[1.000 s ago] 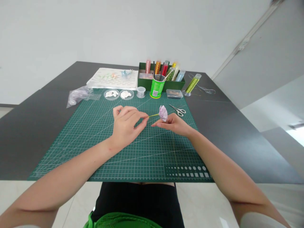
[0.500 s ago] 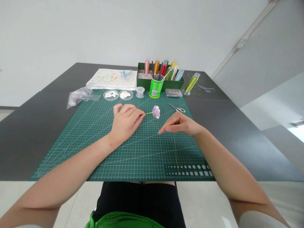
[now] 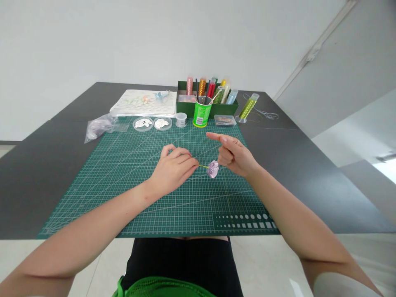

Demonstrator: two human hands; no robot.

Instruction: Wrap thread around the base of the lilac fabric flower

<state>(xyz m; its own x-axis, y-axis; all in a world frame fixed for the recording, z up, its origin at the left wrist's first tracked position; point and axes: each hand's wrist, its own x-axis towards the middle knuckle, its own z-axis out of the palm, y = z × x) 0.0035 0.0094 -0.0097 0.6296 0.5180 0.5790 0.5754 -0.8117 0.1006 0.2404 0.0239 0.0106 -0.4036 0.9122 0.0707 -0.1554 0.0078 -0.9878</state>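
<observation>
My left hand pinches the thin yellow-green stem of a pale purple flower between thumb and fingertips, above the green cutting mat. The ruffled bloom points right, toward my right hand. On that hand the index finger stretches out to the left, the thumb presses along it and the other fingers are curled. Whatever it pinches, perhaps a fine thread, is too small to make out. The scissors are hidden behind my right hand.
Behind the hands stand a green can with tools, a round clear container, two dishes of white pieces and a flat clear box. A dark green box holds thread spools; a yellow-green spool stands right. A plastic bag lies left.
My left hand has brought the flower nearer and to the right, turning the bloom. My right hand has risen and turned, its index finger now extended, covering the scissors.
</observation>
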